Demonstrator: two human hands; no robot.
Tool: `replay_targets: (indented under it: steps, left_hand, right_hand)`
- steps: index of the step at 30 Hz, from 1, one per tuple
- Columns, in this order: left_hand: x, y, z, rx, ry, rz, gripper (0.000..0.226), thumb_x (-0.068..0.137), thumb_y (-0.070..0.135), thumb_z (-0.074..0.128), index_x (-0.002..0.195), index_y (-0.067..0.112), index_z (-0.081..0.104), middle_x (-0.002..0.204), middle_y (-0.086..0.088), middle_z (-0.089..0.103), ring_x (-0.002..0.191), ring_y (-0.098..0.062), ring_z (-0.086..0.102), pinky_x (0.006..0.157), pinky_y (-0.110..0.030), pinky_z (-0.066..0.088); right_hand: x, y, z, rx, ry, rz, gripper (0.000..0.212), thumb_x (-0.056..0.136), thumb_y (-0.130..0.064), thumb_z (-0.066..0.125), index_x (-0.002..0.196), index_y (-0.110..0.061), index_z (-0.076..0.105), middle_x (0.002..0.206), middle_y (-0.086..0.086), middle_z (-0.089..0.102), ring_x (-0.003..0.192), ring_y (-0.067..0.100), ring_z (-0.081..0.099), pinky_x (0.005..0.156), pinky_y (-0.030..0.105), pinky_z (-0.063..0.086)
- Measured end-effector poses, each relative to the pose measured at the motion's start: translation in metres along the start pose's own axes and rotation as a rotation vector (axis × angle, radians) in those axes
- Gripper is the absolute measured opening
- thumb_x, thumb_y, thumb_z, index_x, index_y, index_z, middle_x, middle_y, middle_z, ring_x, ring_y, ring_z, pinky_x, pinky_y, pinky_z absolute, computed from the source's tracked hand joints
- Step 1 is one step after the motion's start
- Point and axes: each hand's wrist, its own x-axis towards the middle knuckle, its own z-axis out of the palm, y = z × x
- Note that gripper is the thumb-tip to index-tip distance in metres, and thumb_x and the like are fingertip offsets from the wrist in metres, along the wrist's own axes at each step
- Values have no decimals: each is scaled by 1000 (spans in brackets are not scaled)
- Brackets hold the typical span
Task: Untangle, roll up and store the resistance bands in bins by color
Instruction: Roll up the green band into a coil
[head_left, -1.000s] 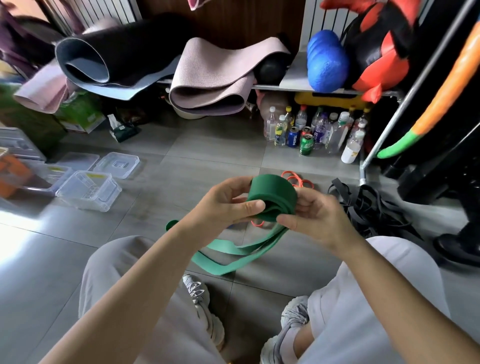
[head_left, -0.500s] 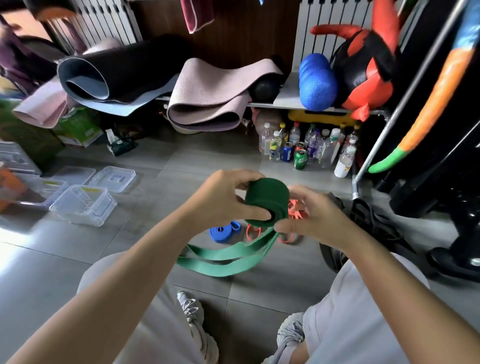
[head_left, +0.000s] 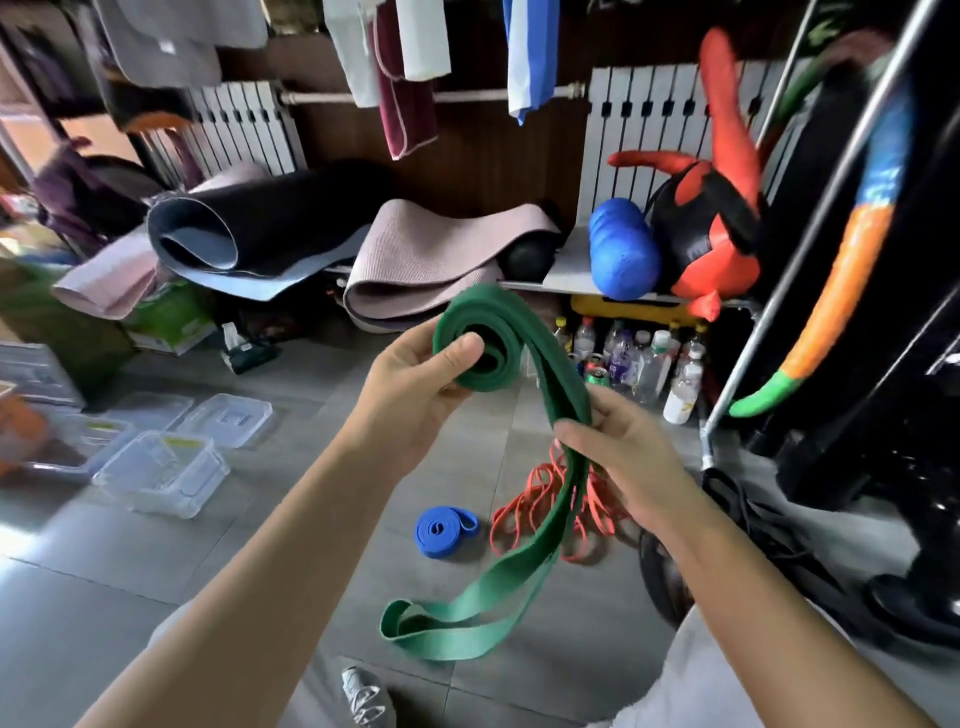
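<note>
A green resistance band (head_left: 519, 332) is partly coiled into a loose roll held up in front of me. My left hand (head_left: 415, 384) pinches the roll, thumb pressed at its centre. My right hand (head_left: 618, 457) grips the band's free length lower down, and the tail loops down toward the floor. On the tiles lie a rolled blue band (head_left: 441, 530), a tangle of orange bands (head_left: 550, 499) and black bands (head_left: 737, 514) at the right. Clear plastic bins (head_left: 161, 473) stand on the floor at the left.
Rolled yoga mats (head_left: 415, 270) and a blue foam roller (head_left: 623, 254) rest on a low shelf, with bottles and cans (head_left: 639, 364) beneath. A metal rack (head_left: 810, 228) and dark equipment stand at the right. Loose bin lids (head_left: 228, 421) lie by the bins.
The roll has loosened and been lifted higher. My right hand came off the roll and slid down the free length. The view tilted upward, showing the blue band and more floor.
</note>
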Motion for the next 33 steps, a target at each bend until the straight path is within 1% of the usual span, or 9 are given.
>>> replay_targets:
  steps: [4,8,11,16,20,22,25,30,33]
  left_hand:
    - [7,10,-1,-2,24,28,26,78,10,62,104,6,63,93,-4,72,87,-15,67,77,-26,54]
    - [4,13,1,18,-1,27,33,76,10,60,109,5,61,94,-4,71,89,-16,67,76,-26,54]
    - [3,14,-1,38,4,21,37,79,10,62,115,2,59,102,-9,70,95,-20,67,79,-27,54]
    - [11,11,1,-12,5,9,46,83,10,60,126,-5,51,126,-27,55,117,-38,55,88,-33,51]
    - [11,11,5,56,24,-6,41,77,7,68,116,1,59,103,-12,69,97,-25,66,85,-33,55]
    - [6,2,5,155,9,-42,44,68,7,68,111,7,62,94,-6,72,87,-19,68,81,-31,56]
    - [-3,-16,1,292,-11,-96,52,60,8,72,111,9,63,98,-8,72,89,-22,68,80,-31,56]
    - [-17,-36,-6,314,-16,-159,52,60,10,75,111,9,63,102,-11,71,93,-25,67,81,-32,55]
    - [-24,-47,-5,330,-20,-217,54,62,8,80,113,6,62,105,-15,70,97,-30,66,86,-40,54]
  right_hand:
    - [15,-19,-5,-139,-27,-32,45,58,-14,84,96,-18,61,65,-18,60,62,-2,54,64,19,43]
    - [15,-23,-9,-116,5,-104,29,66,-3,78,85,-23,68,63,-15,60,59,0,52,60,13,43]
    - [15,-40,-16,-94,54,-161,24,66,-10,66,88,-20,66,52,-13,55,49,1,45,53,14,36]
    - [25,-57,-28,-35,32,-216,28,62,-20,74,90,-20,70,56,-10,54,50,9,42,51,21,37]
    - [24,-25,-28,-347,-77,19,27,70,-17,79,93,-17,64,82,4,69,71,12,62,80,36,55]
    - [19,-4,-25,-514,-181,190,42,61,-33,81,96,-18,63,99,5,69,89,14,64,96,44,49]
    - [11,11,-18,-607,-197,185,79,47,-64,82,114,-28,59,119,-9,62,114,8,57,105,38,41]
    - [1,24,-9,-243,-89,37,60,61,-27,81,115,-31,56,113,-4,67,111,13,61,102,36,44]
    - [-7,36,-4,-120,-25,35,46,62,-18,75,105,-25,59,99,-5,72,98,12,67,86,31,51]
